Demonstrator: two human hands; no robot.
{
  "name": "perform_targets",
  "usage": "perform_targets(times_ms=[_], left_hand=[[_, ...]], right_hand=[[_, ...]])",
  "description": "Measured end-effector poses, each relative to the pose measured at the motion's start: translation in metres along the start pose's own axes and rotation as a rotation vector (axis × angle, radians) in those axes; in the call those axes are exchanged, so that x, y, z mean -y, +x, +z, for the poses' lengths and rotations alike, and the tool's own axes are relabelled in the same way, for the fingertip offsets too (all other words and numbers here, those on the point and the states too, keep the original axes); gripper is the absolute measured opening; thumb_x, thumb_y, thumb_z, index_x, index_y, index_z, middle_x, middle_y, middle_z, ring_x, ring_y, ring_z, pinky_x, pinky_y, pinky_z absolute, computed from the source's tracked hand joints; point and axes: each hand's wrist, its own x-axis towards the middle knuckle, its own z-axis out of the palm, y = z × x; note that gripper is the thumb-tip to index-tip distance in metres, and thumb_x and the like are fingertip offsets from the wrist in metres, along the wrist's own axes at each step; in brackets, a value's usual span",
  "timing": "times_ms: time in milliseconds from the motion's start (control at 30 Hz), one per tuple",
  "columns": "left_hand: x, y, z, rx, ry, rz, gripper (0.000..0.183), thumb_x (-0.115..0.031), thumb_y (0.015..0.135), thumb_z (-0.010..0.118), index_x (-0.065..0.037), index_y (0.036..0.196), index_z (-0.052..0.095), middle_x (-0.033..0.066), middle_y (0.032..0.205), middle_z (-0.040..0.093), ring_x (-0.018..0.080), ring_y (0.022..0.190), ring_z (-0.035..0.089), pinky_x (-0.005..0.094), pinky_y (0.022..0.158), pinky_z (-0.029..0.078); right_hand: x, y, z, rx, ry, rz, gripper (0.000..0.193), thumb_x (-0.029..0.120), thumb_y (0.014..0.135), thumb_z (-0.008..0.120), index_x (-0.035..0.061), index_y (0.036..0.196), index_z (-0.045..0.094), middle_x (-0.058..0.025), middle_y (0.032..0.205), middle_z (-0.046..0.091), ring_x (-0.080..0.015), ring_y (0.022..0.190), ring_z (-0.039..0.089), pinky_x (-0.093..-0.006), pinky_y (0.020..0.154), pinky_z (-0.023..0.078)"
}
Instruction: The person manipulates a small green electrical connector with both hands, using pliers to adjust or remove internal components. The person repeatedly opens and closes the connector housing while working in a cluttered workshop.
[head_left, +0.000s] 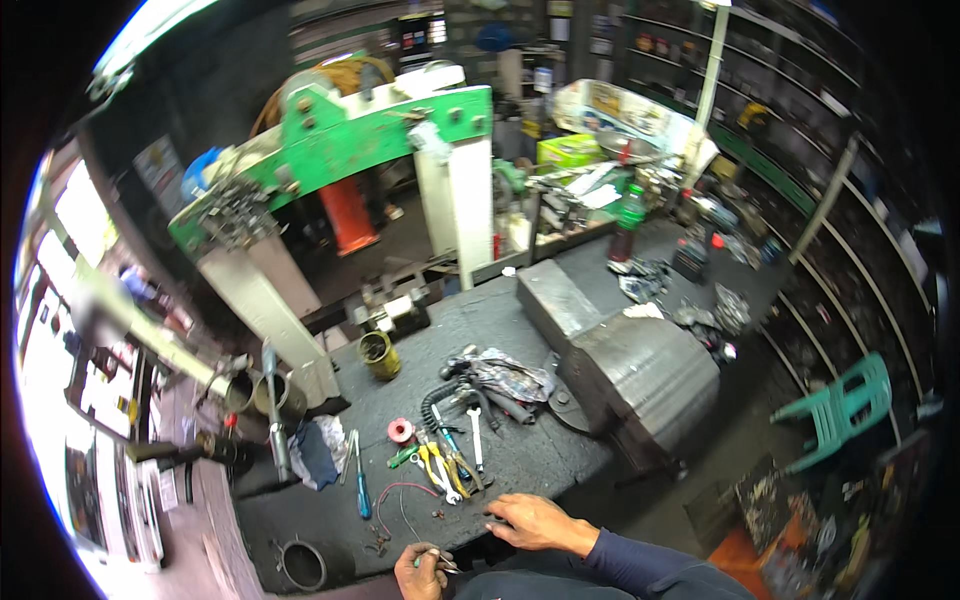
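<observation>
My left hand [422, 573] is closed at the bench's near edge, its fingers pinched around a small item with a green part and a shiny metal end. Its kind is too small to tell. To the right, my right hand [540, 522] lies palm down over the edge with fingers apart, holding nothing visible. Just beyond it are yellow-handled pliers [438, 466], a combination wrench [476, 440] and a small green item [403, 456]. A red wire [408, 486] curls across the bench near a blue-handled screwdriver [363, 494] and a red spool [401, 430].
A large bench vise [640, 370] stands at right on the dark workbench [455, 335]. Farther back are a yellow can [379, 358], a green-capped bottle [628, 222] and a green press frame [390, 145]. A metal ring [302, 563] sits near left; a green chair [850, 410] stands right.
</observation>
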Motion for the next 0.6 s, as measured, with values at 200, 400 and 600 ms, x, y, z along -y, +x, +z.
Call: perform_targets(times_ms=[200, 400, 600], left_hand=[[0.031, 0.022, -0.015, 0.309, 0.270, -0.096, 0.016, -0.015, 0.101, 0.056, -0.003, 0.103, 0.067, 0.0063, 0.073, 0.068, 0.0080, 0.050, 0.048, 0.0232, 0.046, 0.035], [0.040, 0.010, 0.026, 0.807, 0.629, -0.068, 0.016, -0.013, 0.097, 0.056, -0.004, 0.097, 0.068, 0.0076, 0.079, 0.067, 0.0147, 0.064, 0.059, 0.0264, 0.055, 0.044], [0.055, -0.037, 0.148, 1.062, 0.748, -0.127, 0.015, -0.018, 0.099, 0.060, -0.006, 0.098, 0.069, 0.0019, 0.076, 0.062, 0.0118, 0.063, 0.055, 0.0253, 0.055, 0.042]], right_hand=[[-0.070, -0.132, 0.094, -0.145, 0.184, 0.564, 0.029, 0.028, 0.093, 0.066, 0.0050, 0.109, 0.072, -0.0191, 0.099, 0.074, -0.0404, 0.097, 0.071, -0.0507, 0.082, 0.056], [-0.129, -0.365, 0.247, -0.732, 0.357, 1.497, 0.042, 0.033, 0.081, 0.064, 0.0028, 0.108, 0.076, -0.0261, 0.111, 0.073, -0.0421, 0.108, 0.070, -0.0502, 0.092, 0.055], [-0.057, -0.512, 0.392, -1.174, 0.524, 1.985, 0.046, 0.039, 0.082, 0.068, -0.0043, 0.097, 0.076, -0.0299, 0.100, 0.072, -0.0449, 0.099, 0.071, -0.0511, 0.086, 0.056]])
